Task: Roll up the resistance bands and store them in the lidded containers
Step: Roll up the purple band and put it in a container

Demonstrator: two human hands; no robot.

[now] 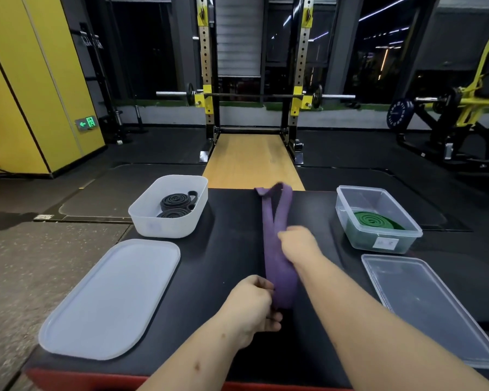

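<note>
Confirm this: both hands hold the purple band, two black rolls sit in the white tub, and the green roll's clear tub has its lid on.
Wrong on the lid: the head view shows the clear tub open, green roll inside, its lid lying flat on the table in front of it. The rest holds: left hand and right hand grip the purple band.

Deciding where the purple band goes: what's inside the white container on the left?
Two rolled black bands lie in the white container, one behind the other. Its front wall hides part of the nearer roll, and anything beneath them cannot be seen.
</note>
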